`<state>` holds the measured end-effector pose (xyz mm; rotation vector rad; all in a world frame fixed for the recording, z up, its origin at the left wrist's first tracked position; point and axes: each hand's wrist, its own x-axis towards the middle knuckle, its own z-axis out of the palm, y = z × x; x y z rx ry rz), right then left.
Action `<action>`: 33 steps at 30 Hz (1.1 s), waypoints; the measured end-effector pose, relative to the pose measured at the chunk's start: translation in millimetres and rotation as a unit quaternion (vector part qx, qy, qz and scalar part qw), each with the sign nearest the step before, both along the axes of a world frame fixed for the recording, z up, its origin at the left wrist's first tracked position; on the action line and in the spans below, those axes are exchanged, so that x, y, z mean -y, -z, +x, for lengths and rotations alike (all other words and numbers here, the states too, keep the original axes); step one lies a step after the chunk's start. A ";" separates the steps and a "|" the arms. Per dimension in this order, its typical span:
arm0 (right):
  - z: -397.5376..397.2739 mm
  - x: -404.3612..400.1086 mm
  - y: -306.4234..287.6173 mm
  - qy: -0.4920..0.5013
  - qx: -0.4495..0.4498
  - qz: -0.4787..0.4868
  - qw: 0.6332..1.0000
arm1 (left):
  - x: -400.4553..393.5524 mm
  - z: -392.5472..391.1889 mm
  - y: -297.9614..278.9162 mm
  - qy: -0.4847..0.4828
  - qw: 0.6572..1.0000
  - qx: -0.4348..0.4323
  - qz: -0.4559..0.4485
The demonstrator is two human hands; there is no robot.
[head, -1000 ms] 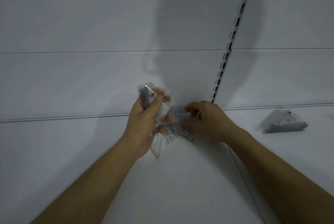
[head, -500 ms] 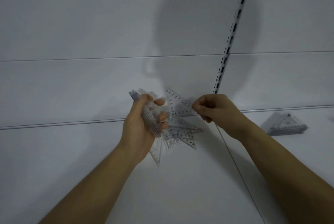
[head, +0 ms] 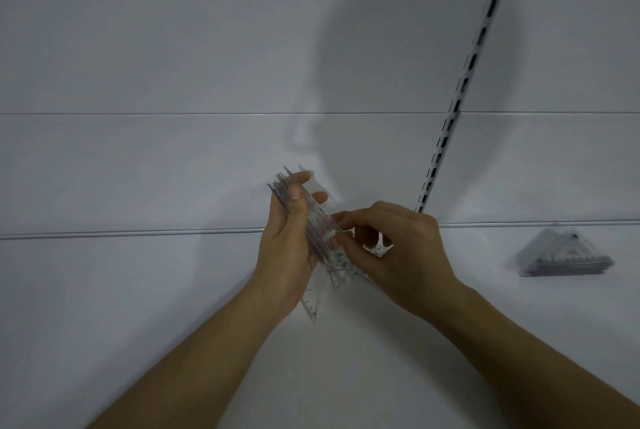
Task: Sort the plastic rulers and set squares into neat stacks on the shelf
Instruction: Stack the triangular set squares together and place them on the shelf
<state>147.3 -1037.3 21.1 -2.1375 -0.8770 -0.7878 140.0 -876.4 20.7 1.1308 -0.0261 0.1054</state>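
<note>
Two hands busy | left hand (head: 287,248) grips bundle (head: 313,231) | right hand (head: 398,248) pinches set square (head: 341,257) | align edges flush before shelving

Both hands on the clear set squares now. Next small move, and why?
Probably the right hand slides the set square it pinches flush into the bundle that the left hand grips. The bundle's edges look fanned and uneven, so squaring them likely comes before laying it on the shelf like the stack at right.

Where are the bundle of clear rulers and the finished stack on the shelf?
Bundle of rulers (head: 317,231), head view, middle of its edge.
Finished stack (head: 568,257), head view, top piece.
</note>
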 end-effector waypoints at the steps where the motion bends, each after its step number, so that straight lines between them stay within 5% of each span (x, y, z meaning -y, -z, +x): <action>1: 0.1 1.1 -0.4 -0.011 -0.016 -0.005 1.000 | 0.0 0.0 -0.1 0.006 1.000 0.002 0.000; 6: 2.8 7.2 -1.3 -0.079 -0.121 -0.011 0.989 | 3.5 2.3 5.3 0.011 1.000 -0.005 0.025; 16: 2.5 9.8 -3.4 0.015 -0.117 0.123 0.985 | 5.7 5.3 6.5 -0.002 0.998 -0.039 -0.038; 25: 3.8 5.1 0.3 -0.040 -0.073 -0.064 0.994 | 9.4 2.0 7.0 0.003 0.999 0.008 0.031; 29: 14.1 17.3 -1.8 0.049 -0.141 -0.026 0.988 | 4.6 5.6 4.9 -0.054 0.998 -0.013 0.005; 33: 27.4 28.1 11.5 0.121 -0.236 -0.164 0.950 | 0.0 5.6 0.7 -0.094 0.995 -0.030 0.030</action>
